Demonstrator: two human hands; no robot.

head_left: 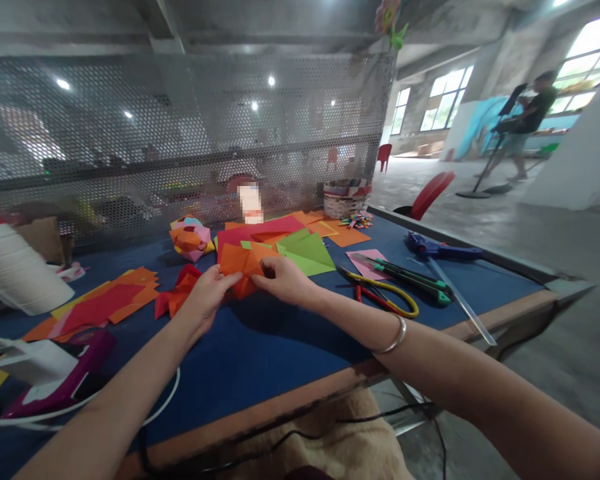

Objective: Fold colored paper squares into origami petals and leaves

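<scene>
Orange folded paper (246, 262): one piece, creased and pointed, held between my two hands above the front part of the blue table (220, 380), its shadow on the surface below.
Left hand (211, 293): mine, thumb on the paper's lower left part, pinching it against the fingers.
Right hand (286, 279): mine, pinching the paper's right side, fingers bent.
Relation: paper directly between the hands, both touching it, neither nearer. Its longer axis seemed to run crosswise, from hand to hand, though folds and fingers hid too much to be sure.
Beside my left hand: red-and-orange folded piece (176, 295). Behind it: multicoloured paper ball (192, 240).
Beyond my right hand: green sheet (310, 250), next to a red sheet (230, 233).
Further right: scissors (417, 306) with red and yellow handles; green-and-black cutter (420, 280), partly over a pink sheet (356, 261); blue glue gun (445, 251), clear rod at its near side.
Further left: fanned paper sheets (113, 301); stacked white cups (23, 270).
At the back: woven basket (345, 202) by a perforated screen (180, 133).
</scene>
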